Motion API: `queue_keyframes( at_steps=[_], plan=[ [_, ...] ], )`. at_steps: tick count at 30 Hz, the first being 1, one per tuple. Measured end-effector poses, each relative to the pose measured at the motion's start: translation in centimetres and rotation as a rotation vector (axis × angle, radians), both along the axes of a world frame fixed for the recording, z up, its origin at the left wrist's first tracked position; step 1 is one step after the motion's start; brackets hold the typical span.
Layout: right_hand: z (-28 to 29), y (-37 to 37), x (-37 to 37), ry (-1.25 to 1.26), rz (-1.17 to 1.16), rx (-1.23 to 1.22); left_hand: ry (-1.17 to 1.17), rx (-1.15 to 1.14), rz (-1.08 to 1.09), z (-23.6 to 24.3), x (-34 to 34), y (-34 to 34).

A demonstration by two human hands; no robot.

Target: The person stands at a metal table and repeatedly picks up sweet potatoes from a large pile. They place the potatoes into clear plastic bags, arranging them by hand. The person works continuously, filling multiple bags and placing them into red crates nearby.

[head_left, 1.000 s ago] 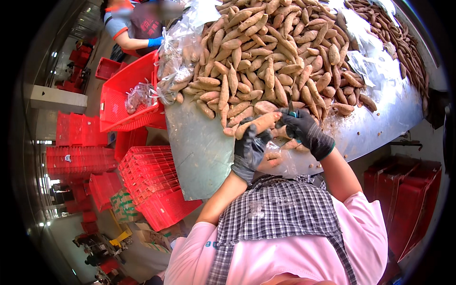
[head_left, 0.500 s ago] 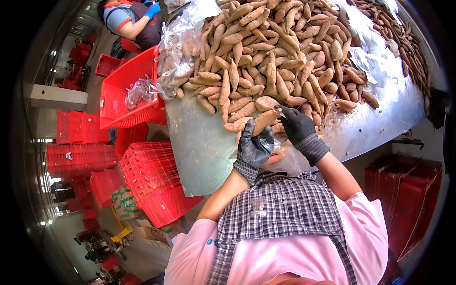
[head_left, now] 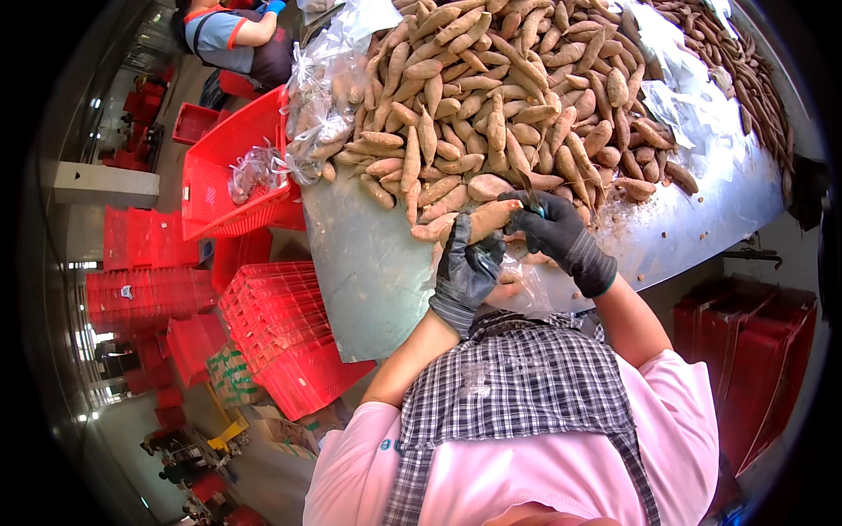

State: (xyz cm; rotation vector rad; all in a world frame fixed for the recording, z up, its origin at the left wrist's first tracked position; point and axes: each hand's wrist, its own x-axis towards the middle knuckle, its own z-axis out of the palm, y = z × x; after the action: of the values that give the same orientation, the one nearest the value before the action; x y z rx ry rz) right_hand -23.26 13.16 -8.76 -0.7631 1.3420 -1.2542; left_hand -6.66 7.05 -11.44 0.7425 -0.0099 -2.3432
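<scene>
My left hand [head_left: 467, 267], in a dark glove, is closed round a tan sweet potato [head_left: 491, 220] at the near edge of a big heap of sweet potatoes [head_left: 517, 131]. Its right tip points at my right hand [head_left: 554, 235], also gloved. That hand grips a small bladed cutting tool [head_left: 529, 195] with a bit of teal handle showing; whether it is a knife or scissors I cannot tell. The blade stands by the tip of the held sweet potato. Below both hands, a clear plastic bag [head_left: 531, 294] lies at the table edge, with something orange-pink showing through it.
The metal table [head_left: 351, 272] bears the heap. Filled clear bags [head_left: 320, 114] lie at its left side. A red crate [head_left: 206, 188] holds another bag, with stacked red crates [head_left: 276, 324] nearer me. At far left a person [head_left: 232, 39] in blue gloves works.
My right hand has turned and drawn slightly away from the sweet potato tip, so the blade and teal handle now show. My left hand keeps its hold.
</scene>
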Motion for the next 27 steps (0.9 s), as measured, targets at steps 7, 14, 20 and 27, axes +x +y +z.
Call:
queue_keyframes(
  at_steps=[7,14,20,27],
  plan=[
    [-1.5,-0.8,1.3,0.354,-0.14,-0.162,0.04,0.045,-0.024,-0.2,0.1,0.1],
    [0.4,0.7,-1.1,-0.251,-0.027,0.11,-0.057,-0.166,0.053,1.2,-0.4,0.7],
    [2.3,0.4,-0.6,-0.241,-0.109,0.205,-0.386,-0.988,-0.129,1.2,0.1,0.4],
    [-0.7,0.2,-0.4,-0.264,-0.106,0.14,-0.148,-0.263,0.032,0.7,-0.4,0.6]
  ],
)
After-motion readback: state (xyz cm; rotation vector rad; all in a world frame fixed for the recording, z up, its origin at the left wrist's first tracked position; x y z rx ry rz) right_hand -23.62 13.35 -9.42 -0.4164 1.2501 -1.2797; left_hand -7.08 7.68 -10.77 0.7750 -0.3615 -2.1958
